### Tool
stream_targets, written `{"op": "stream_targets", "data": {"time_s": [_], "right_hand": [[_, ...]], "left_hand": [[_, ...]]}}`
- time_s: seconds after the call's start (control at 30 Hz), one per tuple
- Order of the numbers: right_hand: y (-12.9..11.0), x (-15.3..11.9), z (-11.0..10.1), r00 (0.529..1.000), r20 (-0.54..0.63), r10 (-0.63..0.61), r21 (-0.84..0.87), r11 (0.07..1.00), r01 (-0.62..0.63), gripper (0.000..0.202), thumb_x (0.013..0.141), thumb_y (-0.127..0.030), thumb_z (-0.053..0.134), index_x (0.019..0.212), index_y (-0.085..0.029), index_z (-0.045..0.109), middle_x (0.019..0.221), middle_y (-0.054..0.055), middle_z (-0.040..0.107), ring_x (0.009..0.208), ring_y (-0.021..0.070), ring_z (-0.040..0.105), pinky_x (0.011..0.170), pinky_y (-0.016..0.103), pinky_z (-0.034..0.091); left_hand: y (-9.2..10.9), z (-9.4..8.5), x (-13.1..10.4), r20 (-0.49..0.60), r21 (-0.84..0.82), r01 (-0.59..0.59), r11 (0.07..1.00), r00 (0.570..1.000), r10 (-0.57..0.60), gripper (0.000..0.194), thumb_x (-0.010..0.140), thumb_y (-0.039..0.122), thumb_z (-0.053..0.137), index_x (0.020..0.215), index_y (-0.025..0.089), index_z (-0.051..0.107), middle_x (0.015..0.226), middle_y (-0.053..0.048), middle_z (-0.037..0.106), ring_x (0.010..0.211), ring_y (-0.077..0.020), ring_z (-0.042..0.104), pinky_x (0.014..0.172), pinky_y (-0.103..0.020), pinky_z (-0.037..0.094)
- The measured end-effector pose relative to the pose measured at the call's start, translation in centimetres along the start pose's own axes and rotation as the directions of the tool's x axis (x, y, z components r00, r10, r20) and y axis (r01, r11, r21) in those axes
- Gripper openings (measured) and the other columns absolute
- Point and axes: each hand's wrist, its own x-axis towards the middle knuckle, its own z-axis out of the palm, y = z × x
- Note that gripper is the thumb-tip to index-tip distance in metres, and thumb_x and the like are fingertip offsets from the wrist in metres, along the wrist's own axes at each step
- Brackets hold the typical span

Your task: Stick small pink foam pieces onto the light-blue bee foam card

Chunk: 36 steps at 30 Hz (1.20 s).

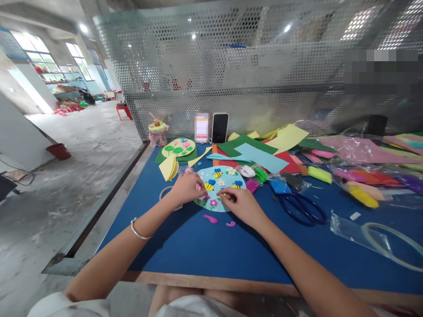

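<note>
A light-blue disc lies on the table, bearing clay bees and several flowers, among them a pink one with green leaves. Over its left edge is my left hand, with fingers pinched and a bit of pink clay showing at the tips. My right hand reaches over the disc's right side, thumb and forefinger closed together near a bee; whatever they hold is too small to make out. Two purple-pink clay scraps lie on the table just in front of the disc.
Blue-handled scissors, bagged clay and coloured sheets lie to the right and back. A decorated yellow disc, a cup and two phones stand or lie near the perforated metal screen. A ring sits by my left hand.
</note>
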Motion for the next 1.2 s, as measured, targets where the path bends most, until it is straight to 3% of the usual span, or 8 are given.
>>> {"op": "stream_targets", "data": {"time_s": [0.3,0.73,0.83,1.0,1.2], "right_hand": [[-0.2,-0.1,0.2,1.000,0.007,-0.024,-0.062,0.998,0.024,0.026,0.082,-0.030,0.049,0.084,-0.018,0.072,0.054,-0.001,0.055,0.050,0.0133,0.048,0.051,0.023,0.032],[-0.7,0.1,0.3,0.996,0.071,-0.050,-0.168,0.984,0.061,0.026,0.083,-0.021,0.047,0.091,-0.020,0.071,0.056,-0.002,0.058,0.051,0.0129,0.051,0.050,0.022,0.032],[-0.9,0.1,0.6,0.992,0.099,-0.074,-0.227,0.969,0.095,0.029,0.082,-0.017,0.047,0.099,-0.020,0.070,0.064,0.000,0.062,0.058,0.0145,0.055,0.055,0.023,0.035],[-1.3,0.1,1.0,0.977,0.158,-0.145,-0.328,0.925,0.191,0.030,0.085,-0.014,0.047,0.106,-0.019,0.068,0.087,0.007,0.064,0.087,0.0211,0.058,0.072,0.028,0.040],[-1.4,0.3,1.3,0.959,0.232,-0.164,-0.450,0.856,0.256,0.036,0.087,-0.016,0.048,0.120,-0.018,0.062,0.087,0.009,0.062,0.089,0.0238,0.056,0.075,0.032,0.040]], "left_hand": [[-0.1,0.1,1.2,0.091,0.129,-0.057,0.990,0.995,0.046,0.022,0.075,0.032,0.054,0.075,0.021,0.073,0.095,-0.007,0.066,0.096,-0.0290,0.055,0.084,-0.042,0.040],[0.1,0.3,1.5,0.137,0.196,-0.142,0.970,0.984,0.116,0.015,0.073,0.032,0.061,0.076,0.022,0.073,0.092,-0.006,0.065,0.094,-0.0254,0.058,0.090,-0.042,0.035],[0.0,0.5,1.4,0.131,0.193,-0.144,0.970,0.984,0.120,0.015,0.073,0.032,0.061,0.077,0.022,0.072,0.091,-0.006,0.065,0.095,-0.0260,0.058,0.090,-0.042,0.035],[0.0,1.1,1.2,0.108,0.174,-0.129,0.976,0.988,0.111,0.015,0.073,0.029,0.058,0.076,0.022,0.072,0.090,-0.005,0.065,0.095,-0.0261,0.058,0.089,-0.042,0.036],[-0.4,1.2,1.3,0.069,0.129,-0.088,0.988,0.994,0.080,0.018,0.075,0.027,0.055,0.081,0.024,0.072,0.089,-0.003,0.066,0.092,-0.0239,0.059,0.083,-0.038,0.040]]}}
